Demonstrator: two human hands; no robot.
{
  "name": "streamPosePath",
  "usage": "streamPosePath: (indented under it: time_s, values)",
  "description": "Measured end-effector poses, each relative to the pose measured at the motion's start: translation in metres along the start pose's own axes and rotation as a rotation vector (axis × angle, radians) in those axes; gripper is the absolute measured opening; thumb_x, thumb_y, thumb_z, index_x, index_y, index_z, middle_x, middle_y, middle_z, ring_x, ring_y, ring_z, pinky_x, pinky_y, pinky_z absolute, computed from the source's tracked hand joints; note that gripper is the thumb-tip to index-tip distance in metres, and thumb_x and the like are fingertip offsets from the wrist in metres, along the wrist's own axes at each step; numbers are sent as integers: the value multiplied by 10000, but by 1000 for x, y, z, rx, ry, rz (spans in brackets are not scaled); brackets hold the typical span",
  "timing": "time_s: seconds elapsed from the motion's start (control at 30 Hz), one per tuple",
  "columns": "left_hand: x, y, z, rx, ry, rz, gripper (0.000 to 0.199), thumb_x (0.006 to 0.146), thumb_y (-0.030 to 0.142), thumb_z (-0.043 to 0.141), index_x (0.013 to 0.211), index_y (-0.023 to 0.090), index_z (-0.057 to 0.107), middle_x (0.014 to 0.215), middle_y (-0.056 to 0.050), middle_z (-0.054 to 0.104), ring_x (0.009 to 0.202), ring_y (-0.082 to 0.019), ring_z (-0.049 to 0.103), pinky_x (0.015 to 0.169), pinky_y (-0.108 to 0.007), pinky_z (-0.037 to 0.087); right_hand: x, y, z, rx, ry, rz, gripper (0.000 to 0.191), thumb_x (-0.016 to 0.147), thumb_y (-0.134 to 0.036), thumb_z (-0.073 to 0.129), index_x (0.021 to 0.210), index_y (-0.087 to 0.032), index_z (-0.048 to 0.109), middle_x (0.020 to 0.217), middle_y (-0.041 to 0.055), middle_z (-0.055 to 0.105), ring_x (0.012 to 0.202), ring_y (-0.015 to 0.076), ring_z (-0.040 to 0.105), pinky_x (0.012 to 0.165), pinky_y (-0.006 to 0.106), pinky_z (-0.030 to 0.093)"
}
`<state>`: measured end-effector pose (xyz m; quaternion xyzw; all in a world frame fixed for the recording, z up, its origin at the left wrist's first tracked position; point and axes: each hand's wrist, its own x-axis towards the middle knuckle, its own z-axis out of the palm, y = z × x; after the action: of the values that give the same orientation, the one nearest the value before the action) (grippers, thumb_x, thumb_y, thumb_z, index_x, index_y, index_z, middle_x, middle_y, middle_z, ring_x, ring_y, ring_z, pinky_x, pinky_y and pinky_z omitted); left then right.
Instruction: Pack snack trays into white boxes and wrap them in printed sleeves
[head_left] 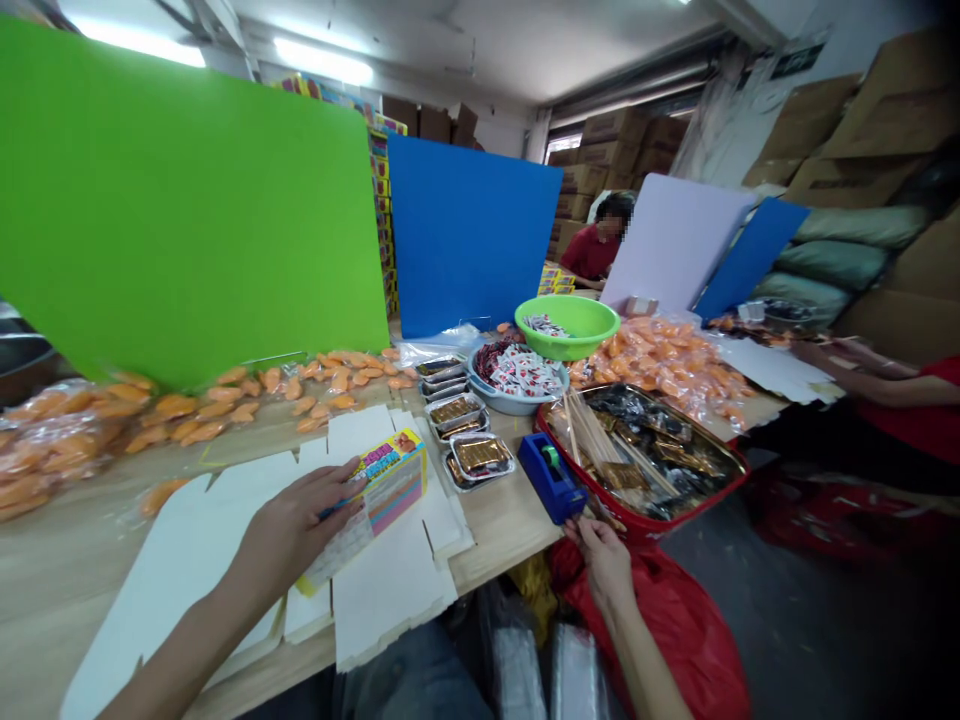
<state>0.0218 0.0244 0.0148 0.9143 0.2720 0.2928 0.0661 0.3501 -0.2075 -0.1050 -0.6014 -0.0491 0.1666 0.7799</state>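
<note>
I hold a small printed box [401, 482] just left of the frame's lower centre, slanting up toward the right, yellow-edged, with pink and blue lettering at its upper end and coloured stripes alongside. Right of centre, the blue tape dispenser [541, 474] stands upright, green showing inside; I'm at its near end.

Wooden table [45, 580], white card sheets [184, 570], orange pieces [176, 407], blue tape dispenser [546, 485], blue basin [517, 402]

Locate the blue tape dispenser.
In the head view, right of centre, the blue tape dispenser stands between silver-rimmed trays and the red tray, the right hand at its near end.
</note>
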Motion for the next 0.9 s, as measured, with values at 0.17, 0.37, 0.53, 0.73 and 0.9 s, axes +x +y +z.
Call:
streamPosePath:
  time_s: [0.17,0.37,0.53,0.73,0.9]
  values:
    - [-1,2,2,-7,-31,2,290,829,415,493,1011,264,661,1152,2,626,1060,-196,581,903,-329,492,-32,-10,14,-67,-82,0,391,552,-454,760,744,-157,593,602,-28,596,530,92,496,468,180,403]
    - [0,29,4,60,-21,-162,161,810,271,528,853,213,672,1156,-16,625,1063,-206,580,891,-339,500,-88,-54,112,4,-412,75,368,577,-426,756,762,-162,579,561,-39,538,503,82,440,440,175,337]
    - [1,39,8,138,16,-173,105,768,205,572,802,212,671,1134,-26,637,1034,-228,594,875,-360,508,-130,-56,193,134,-742,165,582,646,-344,717,1139,-204,443,563,-64,542,483,96,454,441,182,329]
    - [1,38,10,124,49,-160,82,772,214,575,767,203,656,1116,-32,647,999,-217,612,868,-351,512,-141,-26,228,123,-669,100,423,657,-344,696,894,-218,369,529,-92,520,431,90,455,385,173,310]
    - [-1,37,15,105,90,-108,89,754,167,566,770,206,645,1109,-38,650,1011,-216,602,895,-390,493,-139,-28,238,-57,-584,77,492,585,-409,712,844,-234,333,484,-109,504,370,95,448,321,169,285]
